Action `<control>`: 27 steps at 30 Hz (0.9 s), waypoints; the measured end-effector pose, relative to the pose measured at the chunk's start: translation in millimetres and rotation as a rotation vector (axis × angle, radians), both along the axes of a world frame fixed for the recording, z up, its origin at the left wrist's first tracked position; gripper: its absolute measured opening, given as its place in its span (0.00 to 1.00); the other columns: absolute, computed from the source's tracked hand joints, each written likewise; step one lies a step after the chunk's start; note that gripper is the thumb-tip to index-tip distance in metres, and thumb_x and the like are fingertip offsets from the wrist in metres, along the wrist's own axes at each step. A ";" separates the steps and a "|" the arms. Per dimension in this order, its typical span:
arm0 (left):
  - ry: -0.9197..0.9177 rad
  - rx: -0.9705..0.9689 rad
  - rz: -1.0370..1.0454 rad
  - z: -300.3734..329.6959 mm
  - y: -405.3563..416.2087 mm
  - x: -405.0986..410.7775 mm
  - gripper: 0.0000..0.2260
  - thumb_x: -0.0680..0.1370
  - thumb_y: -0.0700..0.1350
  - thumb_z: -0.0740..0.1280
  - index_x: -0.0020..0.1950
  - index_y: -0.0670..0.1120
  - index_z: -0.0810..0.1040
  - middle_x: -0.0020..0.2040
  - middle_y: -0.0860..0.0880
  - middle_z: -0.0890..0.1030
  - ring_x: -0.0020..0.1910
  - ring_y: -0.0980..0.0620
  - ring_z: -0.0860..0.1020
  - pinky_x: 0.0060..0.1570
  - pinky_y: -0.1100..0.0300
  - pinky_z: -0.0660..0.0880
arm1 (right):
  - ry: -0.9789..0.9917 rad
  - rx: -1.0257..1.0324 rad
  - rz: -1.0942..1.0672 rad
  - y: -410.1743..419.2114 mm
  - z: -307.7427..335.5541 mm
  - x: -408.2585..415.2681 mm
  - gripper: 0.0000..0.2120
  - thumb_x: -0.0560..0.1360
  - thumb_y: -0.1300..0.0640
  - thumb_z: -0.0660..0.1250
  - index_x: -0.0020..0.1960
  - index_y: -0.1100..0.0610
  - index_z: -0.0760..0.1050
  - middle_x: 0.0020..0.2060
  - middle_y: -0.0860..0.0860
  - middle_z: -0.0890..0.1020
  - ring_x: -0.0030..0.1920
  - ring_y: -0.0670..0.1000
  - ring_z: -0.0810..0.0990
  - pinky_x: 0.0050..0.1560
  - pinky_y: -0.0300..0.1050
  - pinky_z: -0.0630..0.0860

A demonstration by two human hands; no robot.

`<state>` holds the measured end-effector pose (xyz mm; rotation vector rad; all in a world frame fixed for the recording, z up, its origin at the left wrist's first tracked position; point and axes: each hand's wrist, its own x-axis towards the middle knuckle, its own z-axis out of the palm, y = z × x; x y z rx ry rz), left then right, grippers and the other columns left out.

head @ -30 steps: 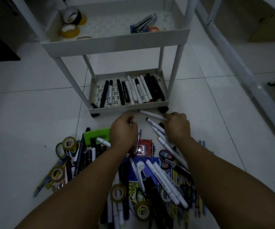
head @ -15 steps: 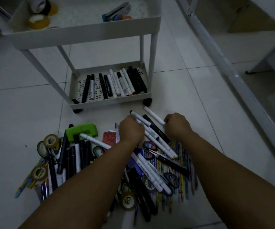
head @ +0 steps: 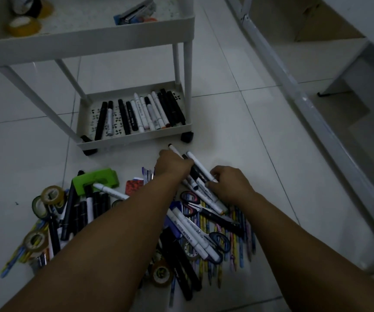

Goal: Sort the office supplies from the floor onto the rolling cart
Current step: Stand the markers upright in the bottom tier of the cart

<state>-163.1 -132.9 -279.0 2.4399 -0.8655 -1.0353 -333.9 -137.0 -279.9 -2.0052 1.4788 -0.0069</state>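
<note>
A pile of office supplies lies on the white tiled floor: white and black markers (head: 190,237), scissors (head: 221,240), pencils, tape rolls (head: 52,195) and a green hole punch (head: 95,180). My left hand (head: 172,166) and my right hand (head: 228,184) both grip a bundle of white and black markers (head: 198,168) at the pile's far edge, just in front of the white rolling cart (head: 134,141). The cart's bottom tray holds a row of markers (head: 141,113). Its upper shelf carries tape rolls (head: 24,25) and a blue stapler (head: 134,12).
A white metal frame (head: 312,113) runs diagonally along the right side. The cart's black castors (head: 187,137) stand close to the hands. Bare tiles lie to the left of the cart and between cart and frame.
The view has shifted right, so cart and pile sit further left. Both hands have closed together on the loose markers and gathered them into one bundle near the cart.
</note>
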 end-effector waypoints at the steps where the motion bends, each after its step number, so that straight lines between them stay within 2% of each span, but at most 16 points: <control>1: 0.022 -0.009 0.012 -0.5 1.7 0.4 0.24 0.72 0.60 0.69 0.53 0.41 0.78 0.49 0.42 0.82 0.44 0.45 0.81 0.39 0.59 0.76 | 0.008 0.004 -0.008 0.3 -0.1 1.7 0.12 0.74 0.52 0.69 0.54 0.56 0.78 0.45 0.52 0.81 0.41 0.50 0.76 0.39 0.42 0.71; 3: 0.059 -0.029 0.041 -0.8 4.6 1.4 0.18 0.72 0.58 0.69 0.39 0.43 0.76 0.40 0.44 0.81 0.36 0.47 0.80 0.36 0.59 0.76 | 0.024 0.028 -0.028 0.5 0.0 5.0 0.10 0.74 0.54 0.68 0.52 0.59 0.79 0.44 0.54 0.82 0.40 0.51 0.76 0.39 0.43 0.74; 5: 0.084 -0.049 0.068 0.5 7.6 3.8 0.16 0.72 0.56 0.69 0.35 0.45 0.72 0.35 0.46 0.78 0.33 0.49 0.78 0.33 0.60 0.75 | 0.060 0.060 -0.027 -0.2 -0.1 7.5 0.09 0.73 0.54 0.67 0.47 0.60 0.78 0.39 0.53 0.80 0.36 0.50 0.75 0.35 0.43 0.72; 7: 0.116 -0.075 0.094 3.7 11.2 6.5 0.15 0.73 0.54 0.69 0.34 0.45 0.72 0.34 0.47 0.77 0.32 0.49 0.77 0.32 0.60 0.73 | 0.113 0.090 -0.009 -1.1 0.2 9.5 0.08 0.73 0.53 0.67 0.42 0.58 0.75 0.35 0.51 0.77 0.32 0.48 0.73 0.30 0.40 0.68; 10: 0.117 -0.100 0.112 9.0 19.0 13.2 0.14 0.76 0.52 0.67 0.37 0.43 0.75 0.34 0.48 0.76 0.31 0.51 0.75 0.27 0.62 0.69 | 0.167 0.105 0.036 -1.4 0.3 13.8 0.11 0.74 0.51 0.66 0.38 0.56 0.71 0.33 0.49 0.74 0.33 0.50 0.73 0.31 0.41 0.68; 12: 0.119 -0.112 0.101 12.1 24.3 18.2 0.13 0.77 0.50 0.66 0.40 0.41 0.77 0.34 0.48 0.75 0.30 0.53 0.74 0.26 0.63 0.65 | 0.196 0.091 0.075 0.3 0.4 17.1 0.11 0.76 0.51 0.64 0.39 0.56 0.70 0.35 0.50 0.74 0.35 0.51 0.74 0.35 0.42 0.69; 14: 0.143 -0.147 0.097 15.4 28.9 24.0 0.12 0.78 0.48 0.65 0.40 0.40 0.77 0.35 0.46 0.76 0.32 0.50 0.74 0.28 0.62 0.66 | 0.195 0.063 0.091 3.4 0.5 18.9 0.11 0.77 0.51 0.63 0.42 0.57 0.70 0.38 0.52 0.75 0.39 0.53 0.75 0.37 0.43 0.71; 18: 0.185 -0.245 0.170 28.0 38.5 39.5 0.11 0.79 0.45 0.63 0.43 0.40 0.78 0.38 0.44 0.77 0.38 0.45 0.76 0.34 0.60 0.69 | 0.105 -0.028 0.050 9.1 4.4 22.6 0.12 0.79 0.51 0.63 0.48 0.60 0.75 0.43 0.56 0.78 0.42 0.56 0.78 0.38 0.46 0.74; 21: 0.194 -0.297 0.222 40.5 41.5 59.3 0.09 0.79 0.44 0.63 0.41 0.44 0.77 0.42 0.42 0.79 0.39 0.44 0.78 0.35 0.59 0.71 | -0.042 -0.103 0.035 14.7 12.3 35.2 0.10 0.79 0.53 0.63 0.48 0.61 0.75 0.43 0.58 0.77 0.43 0.58 0.77 0.40 0.50 0.76; 24: 0.180 -0.324 0.226 53.0 39.6 85.7 0.07 0.80 0.42 0.63 0.51 0.41 0.79 0.46 0.40 0.80 0.38 0.45 0.76 0.35 0.60 0.71 | -0.151 -0.157 0.020 19.4 24.8 61.4 0.08 0.79 0.52 0.64 0.51 0.57 0.75 0.43 0.54 0.78 0.43 0.55 0.77 0.42 0.51 0.76; 27: 0.144 -0.362 0.219 63.2 34.9 112.1 0.11 0.80 0.40 0.63 0.59 0.38 0.78 0.50 0.39 0.81 0.37 0.47 0.77 0.29 0.63 0.72 | -0.243 -0.182 -0.024 14.4 37.4 95.5 0.09 0.79 0.51 0.63 0.54 0.55 0.76 0.44 0.52 0.81 0.39 0.51 0.77 0.38 0.45 0.73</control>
